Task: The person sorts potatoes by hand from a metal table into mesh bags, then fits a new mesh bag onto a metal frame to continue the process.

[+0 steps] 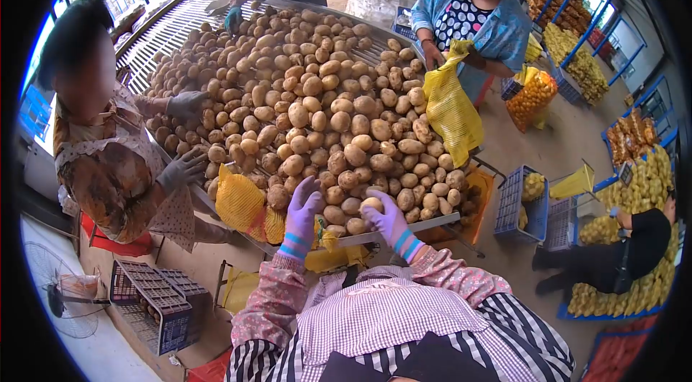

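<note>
A big heap of brown potatoes (317, 108) covers the sorting table. At its near edge, my right hand (393, 222), in a purple glove with a striped cuff, has its fingers around a pale potato (372, 204). My left hand (303, 212), gloved alike, is raised over the near potatoes with its fingers stretched out and nothing visible in them. To the left of it, a yellow mesh bag (239, 202) lies on the table edge against the heap. Below my hands, more yellow mesh (335, 258) hangs along the metal rim (360, 238).
Co-workers stand around the table; one at left reaches in with grey gloves (180, 169), another at right holds a yellow mesh bag (450, 108). Blue plastic crates (520, 205) stand at right, dark crates (155, 303) and a fan (61, 288) at lower left. Filled sacks (634, 216) are stacked far right.
</note>
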Demonstrator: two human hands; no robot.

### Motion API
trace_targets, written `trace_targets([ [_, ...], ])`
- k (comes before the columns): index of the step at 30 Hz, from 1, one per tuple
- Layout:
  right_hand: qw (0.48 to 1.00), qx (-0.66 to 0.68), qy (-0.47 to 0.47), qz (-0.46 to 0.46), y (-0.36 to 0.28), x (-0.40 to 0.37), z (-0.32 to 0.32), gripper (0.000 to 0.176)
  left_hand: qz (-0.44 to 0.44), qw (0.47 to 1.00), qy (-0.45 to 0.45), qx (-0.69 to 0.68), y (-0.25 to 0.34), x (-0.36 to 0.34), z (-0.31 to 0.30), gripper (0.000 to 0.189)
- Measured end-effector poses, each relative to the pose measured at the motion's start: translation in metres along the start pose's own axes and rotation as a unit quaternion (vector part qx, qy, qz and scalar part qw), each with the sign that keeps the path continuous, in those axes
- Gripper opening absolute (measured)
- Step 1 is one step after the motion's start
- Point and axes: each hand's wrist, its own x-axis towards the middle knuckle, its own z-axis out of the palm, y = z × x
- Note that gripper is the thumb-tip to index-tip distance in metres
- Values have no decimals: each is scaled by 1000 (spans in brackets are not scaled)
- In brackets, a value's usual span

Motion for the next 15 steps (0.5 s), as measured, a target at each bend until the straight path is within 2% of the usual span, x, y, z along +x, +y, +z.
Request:
trace_targets([
  [2, 993, 63, 98, 32, 10, 6, -55, 55, 80, 984, 13, 161, -31, 52, 17, 61],
  [3, 988, 87, 126, 23, 21, 9, -86, 56, 129, 943, 20, 306, -38, 76, 24, 67],
  [4, 985, 117, 125, 14, 34, 13, -116, 57, 172, 879, 28, 445, -42, 98, 30, 73],
  [5, 986, 103, 132, 11, 34, 10, -137, 60, 173, 836, 59, 518, -49, 112, 43, 82],
  [6, 986, 91, 138, 7, 33, 10, -153, 63, 173, 833, 67, 521, -46, 108, 64, 82],
  [8, 987, 84, 138, 0, 40, 10, -180, 65, 18, 779, 26, 626, -29, 96, 121, 82],
  [10, 988, 75, 136, -2, 59, 21, -198, 67, 15, 735, -9, 678, -34, 89, 152, 81],
  [12, 991, -65, 109, -52, 87, 31, -208, 68, 15, 720, -7, 694, -47, 78, 163, 78],
  [13, 988, -104, 101, -58, 66, 22, -196, 63, 59, 709, 6, 703, -59, 75, 163, 76],
  [14, 993, -81, 89, 17, 39, 19, -182, 58, 103, 697, 20, 709, -71, 70, 164, 74],
  [15, 988, -121, 93, -21, 23, 20, -171, 55, 136, 688, 18, 713, -78, 61, 163, 69],
])
